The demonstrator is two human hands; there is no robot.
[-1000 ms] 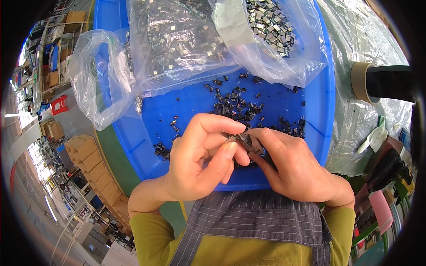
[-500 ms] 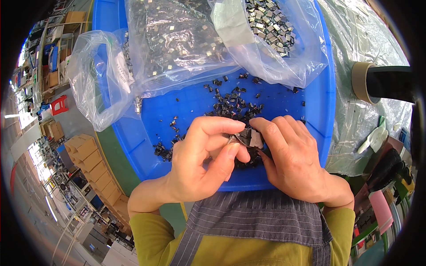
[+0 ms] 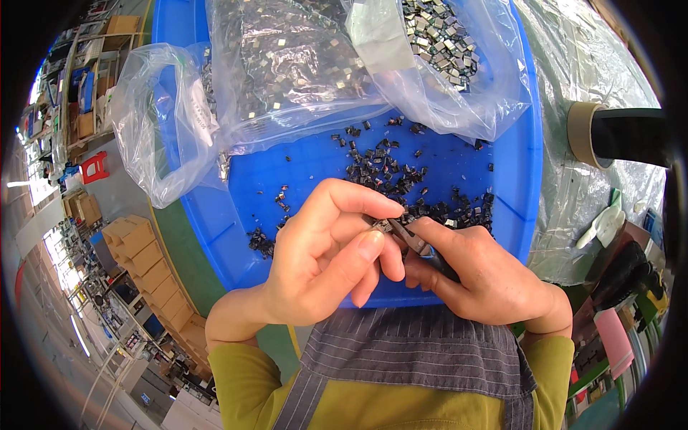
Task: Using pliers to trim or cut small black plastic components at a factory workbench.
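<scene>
Two bare hands meet low over a blue plastic tray [image 3: 502,236], close to the body. Left hand [image 3: 326,261] curls in from the left, forefinger arched over the top, thumb pressed up from beneath; the two pinch a small dark part [image 3: 380,224] at their tips. Right hand [image 3: 487,276] comes from the right, fingers closed around a slim dark tool [image 3: 423,251] with a metal tip; that tip touches the pinched part just beside the left forefinger. Whether the tool is tweezers or small pliers cannot be told, since the right fingers cover most of it. Both hands hover just above the tray's near rim. Behind them on the tray floor lies a loose scatter of small black parts [image 3: 387,168], thickest in the middle, with a few strays towards the left near a small clump [image 3: 261,242]. Three clear plastic bags rest on the far half of the tray: a large one [image 3: 287,72] full of tiny metallic pieces, a second [image 3: 459,64] to its right holding squarish silvery-dark pieces, and a mostly slack one [image 3: 154,107] hanging over the tray's left rim. Right of the tray, on crumpled clear sheeting [image 3: 595,86], sits a roll of tan tape [image 3: 582,132]. Below the hands shows a grey striped apron [image 3: 408,358] over yellow-green sleeves [image 3: 240,380].
</scene>
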